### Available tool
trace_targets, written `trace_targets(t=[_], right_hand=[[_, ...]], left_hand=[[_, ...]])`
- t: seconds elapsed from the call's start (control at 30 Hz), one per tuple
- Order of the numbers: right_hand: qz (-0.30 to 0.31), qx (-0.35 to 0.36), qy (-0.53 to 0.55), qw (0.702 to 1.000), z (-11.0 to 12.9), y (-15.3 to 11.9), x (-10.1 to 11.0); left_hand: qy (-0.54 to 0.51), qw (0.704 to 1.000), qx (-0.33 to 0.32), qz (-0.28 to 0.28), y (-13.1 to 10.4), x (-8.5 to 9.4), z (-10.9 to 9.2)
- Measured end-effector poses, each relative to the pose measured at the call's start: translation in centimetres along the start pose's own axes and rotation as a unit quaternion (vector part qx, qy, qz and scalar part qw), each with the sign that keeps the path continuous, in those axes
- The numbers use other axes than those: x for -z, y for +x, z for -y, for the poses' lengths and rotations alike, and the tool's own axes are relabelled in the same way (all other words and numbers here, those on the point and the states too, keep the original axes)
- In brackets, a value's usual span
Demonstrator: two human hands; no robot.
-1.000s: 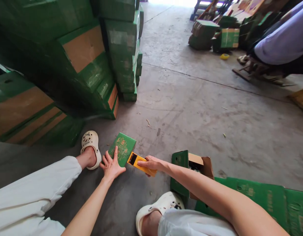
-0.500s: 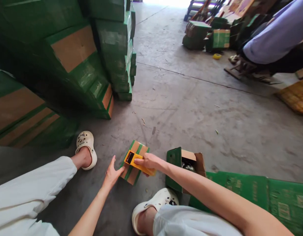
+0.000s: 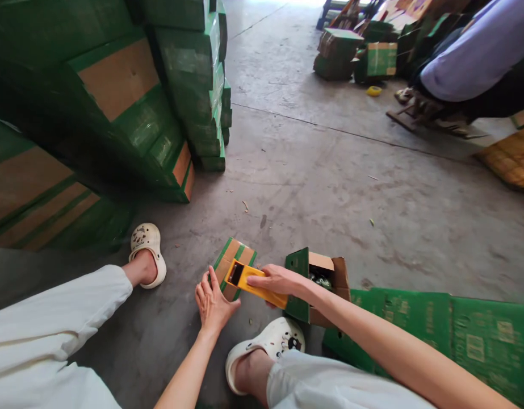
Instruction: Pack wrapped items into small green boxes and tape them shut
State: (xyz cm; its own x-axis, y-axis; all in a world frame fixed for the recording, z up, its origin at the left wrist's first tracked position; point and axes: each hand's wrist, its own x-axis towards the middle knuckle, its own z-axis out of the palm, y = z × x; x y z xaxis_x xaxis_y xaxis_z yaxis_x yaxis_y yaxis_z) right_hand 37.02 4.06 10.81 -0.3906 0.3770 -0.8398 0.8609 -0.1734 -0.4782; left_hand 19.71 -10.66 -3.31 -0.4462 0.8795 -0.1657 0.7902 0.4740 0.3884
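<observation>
A small carton, brown with green bands on top, lies on the floor between my feet. My left hand spans its near end, fingers along the left side and thumb at the near right corner. My right hand is closed around a flat yellow handheld tool with a dark rectangular opening at its front end. That end is over the carton's right part; I cannot tell whether it touches. My fingers hide part of the tool's grip.
An open green box with dark contents stands right of my right shoe, beside flattened green cartons. Tall stacks of green boxes rise at left. A seated person, a yellow tape roll and more boxes are at the upper right.
My left hand has moved right and forward onto the carton's near end. My right hand has drawn the yellow tool to the right, uncovering more of the carton's top.
</observation>
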Motion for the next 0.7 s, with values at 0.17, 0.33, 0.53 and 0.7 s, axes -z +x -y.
trace_targets(t=[0.17,0.33,0.53,0.7], right_hand=[[-0.054,-0.026,-0.055,0.997,-4.2,-2.7,0.7],[-0.022,-0.012,-0.002,1.0,-3.1,-2.9,0.1],[-0.013,-0.03,0.016,0.999,-1.4,-3.9,1.3],[-0.009,-0.05,0.057,0.997,-3.6,-4.0,2.5]], left_hand=[[-0.014,0.999,0.027,0.024,0.9,0.8,0.3],[-0.021,0.999,0.035,0.03,1.5,1.6,0.6],[-0.049,0.996,0.07,0.029,3.0,2.3,1.4],[-0.12,0.983,0.135,0.043,5.0,3.1,2.9]])
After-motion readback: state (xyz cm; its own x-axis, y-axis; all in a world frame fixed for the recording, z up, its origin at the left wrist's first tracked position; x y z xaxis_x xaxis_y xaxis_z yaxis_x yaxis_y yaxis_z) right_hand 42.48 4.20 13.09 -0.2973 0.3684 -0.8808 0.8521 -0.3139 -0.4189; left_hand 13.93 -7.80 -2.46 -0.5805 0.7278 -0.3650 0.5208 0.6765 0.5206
